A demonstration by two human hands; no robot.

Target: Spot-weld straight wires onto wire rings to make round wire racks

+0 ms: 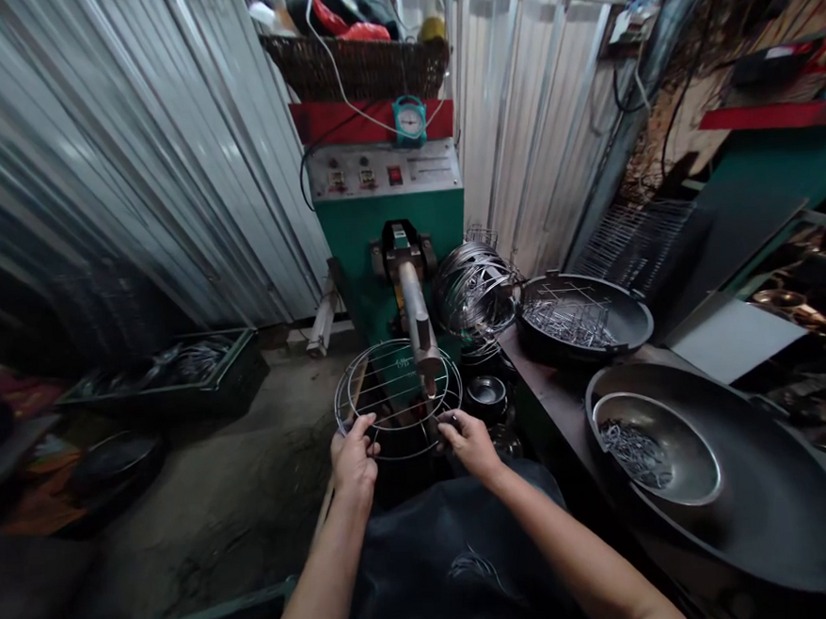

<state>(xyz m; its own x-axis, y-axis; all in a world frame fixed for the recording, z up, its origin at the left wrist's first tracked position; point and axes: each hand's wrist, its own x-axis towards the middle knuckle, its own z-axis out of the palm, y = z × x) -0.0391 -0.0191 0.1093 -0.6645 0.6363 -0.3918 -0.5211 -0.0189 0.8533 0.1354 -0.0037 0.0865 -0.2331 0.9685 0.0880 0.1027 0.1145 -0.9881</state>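
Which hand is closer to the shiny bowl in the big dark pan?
The right. The right hand holds the wire rack's right side, with the bowl off to its right; the left hand holds the rack's left side, farther from the bowl.

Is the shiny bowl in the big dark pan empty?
No, partly full: thin metal pieces lie in the shiny bowl, leaving its right side bare.
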